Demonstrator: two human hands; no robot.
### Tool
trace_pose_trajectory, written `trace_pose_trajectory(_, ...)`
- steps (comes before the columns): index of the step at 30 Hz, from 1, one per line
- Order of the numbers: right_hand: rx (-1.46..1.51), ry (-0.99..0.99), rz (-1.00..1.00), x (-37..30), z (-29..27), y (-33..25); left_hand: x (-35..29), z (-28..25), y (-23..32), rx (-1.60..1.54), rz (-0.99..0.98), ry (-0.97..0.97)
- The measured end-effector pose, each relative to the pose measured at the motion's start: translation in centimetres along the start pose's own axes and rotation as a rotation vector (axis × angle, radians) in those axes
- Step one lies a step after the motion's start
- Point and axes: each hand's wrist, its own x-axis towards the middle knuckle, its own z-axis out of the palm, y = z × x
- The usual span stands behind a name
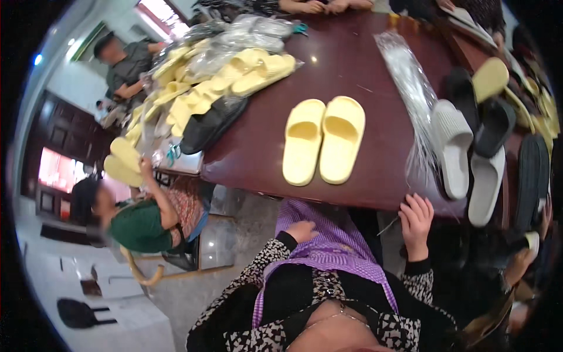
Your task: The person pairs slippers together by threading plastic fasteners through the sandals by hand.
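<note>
A pair of pale yellow slippers (324,141) lies side by side on the dark red table (252,158) in front of me, toes pointing away. My right hand (416,220) rests at the near table edge, fingers spread and slightly bent. A thin pale strand (388,224) shows just beside its fingertips; whether they touch it I cannot tell. To the right lies a bundle of clear plastic strips (410,88), loose ends fanned toward that hand. My left hand (302,232) lies on the purple checked apron (322,252) with nothing visible in it, its fingers loosely laid out.
Yellow slippers (229,76), some in clear bags, pile up at the far left beside a black pair (214,123). Grey slippers (453,146) and black slippers (495,126) crowd the right side. A seated co-worker (143,226) at the left holds yellow slippers (123,161). Others work around the table.
</note>
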Motion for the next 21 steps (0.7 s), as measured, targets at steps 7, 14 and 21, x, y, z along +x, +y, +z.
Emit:
trace_pose_trajectory(7,0.330,0.133,-0.001,0.4,-1.8,-3.7,-3.0,-8.7,11.0,-0.493,0.460,-0.073)
trace_pose_trajectory(14,0.611,0.184,-0.076,5.4,-1.3,-9.0,-2.5,-14.3,16.8,-0.889,0.760,0.335)
trace_pose_trajectory(21,0.800,0.170,-0.012,6.4,-1.3,-10.2,-0.9,-14.7,19.0,-0.976,0.829,0.340)
